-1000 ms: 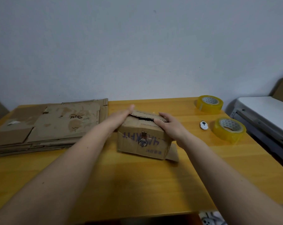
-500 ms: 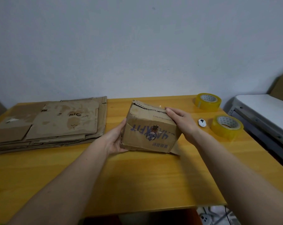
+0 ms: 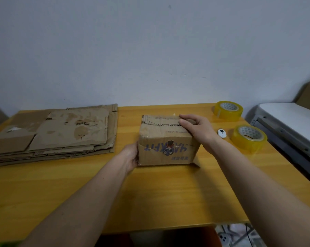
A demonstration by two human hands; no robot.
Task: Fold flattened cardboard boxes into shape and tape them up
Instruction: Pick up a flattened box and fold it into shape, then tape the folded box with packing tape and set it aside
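left hand point(image 3: 131, 155) braces small cardboard box point(image 3: 166, 141) at its 9 o'clock side, fingers hidden, grip can't tell; right hand point(image 3: 197, 128) flat on top flaps, relaxed. Box mid-tabletop point(image 3: 150, 193), folded, top seam looks untaped. Tape rolls point(image 3: 248, 139) at 3 o'clock, flat stack point(image 3: 61, 132) at 9 remains

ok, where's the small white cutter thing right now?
In the head view the small white cutter lies on the table, right of the box, between the right hand and the nearer tape roll.
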